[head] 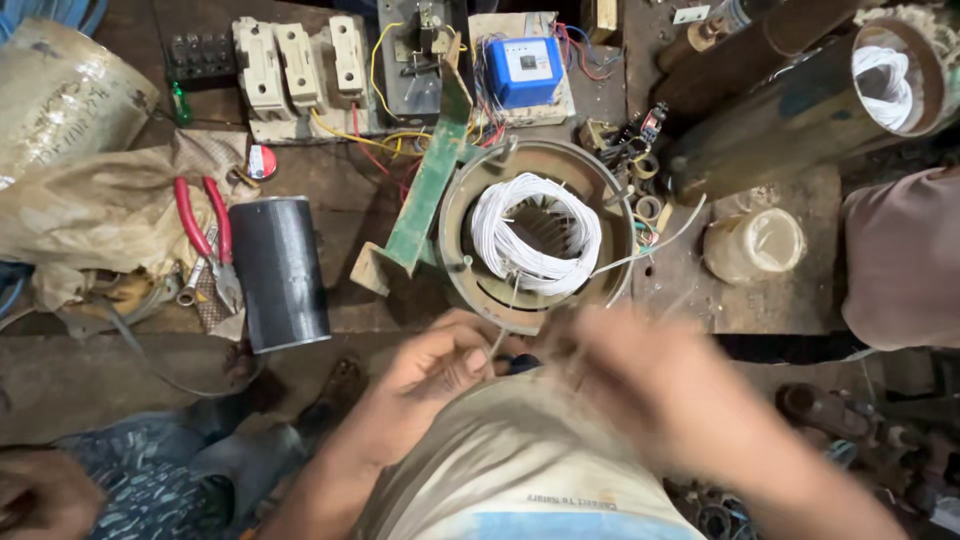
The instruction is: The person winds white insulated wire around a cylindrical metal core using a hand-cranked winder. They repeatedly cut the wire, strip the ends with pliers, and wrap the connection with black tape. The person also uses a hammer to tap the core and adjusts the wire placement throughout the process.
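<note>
At the near edge of the worktop, from the body outward:

Left hand: the left hand point(440, 365) has its fingers pinched together on a thin white wire point(500, 335) that runs up toward the motor stator.

Right hand: the right hand point(650, 385) is smeared by motion; I cannot tell whether it is closed on anything.

Stator: the round motor stator point(535, 235) sits just beyond the hands, mid-worktop, with a white wire coil point(535, 235) lying in its bore.

Doing it well: my judgement is that the wire wants steady tension and a kink-free feed, with the pinch kept near the stator rim.

Left of the stator: a black cylinder point(280, 272) lies beside red-handled pliers point(205, 240) on crumpled sacking.

Far edge: white switch blocks point(300, 65) and a blue box point(525, 70) with loose coloured leads.

Right side: a cloudy plastic jar point(755, 243); another person's sleeve point(900, 260) is cut off by the frame.

Hard to make out: the wire's end between the hands, and the clutter at the near right corner.
</note>
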